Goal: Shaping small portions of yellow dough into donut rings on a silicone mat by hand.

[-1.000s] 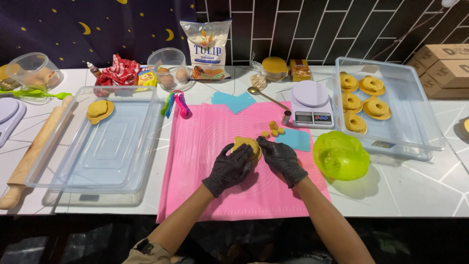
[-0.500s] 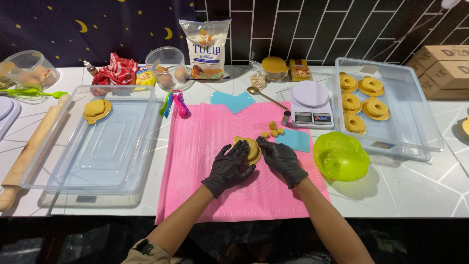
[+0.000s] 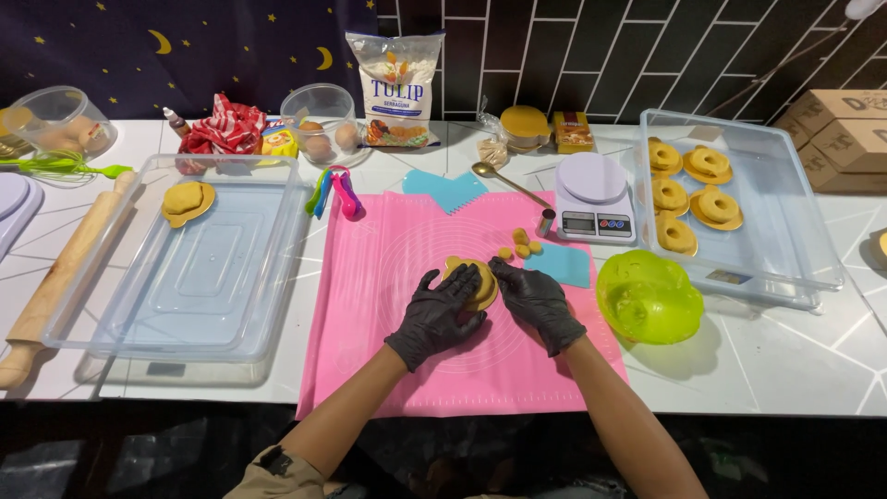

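Left hand (image 3: 436,314) and right hand (image 3: 534,298), both gloved, cup the dough (image 3: 473,280) on the mat (image 3: 388,277). Uneven pressure may tear it; loose bits (image 3: 520,246) at 1 o'clock could stick.

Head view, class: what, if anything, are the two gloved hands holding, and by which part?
Both hands, left hand and right hand, cup a yellow dough piece by its opposite edges, over the pink mat.

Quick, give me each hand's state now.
Left hand: curled around the yellow dough piece, gripping it.
Right hand: fingers pressed against the same dough piece.
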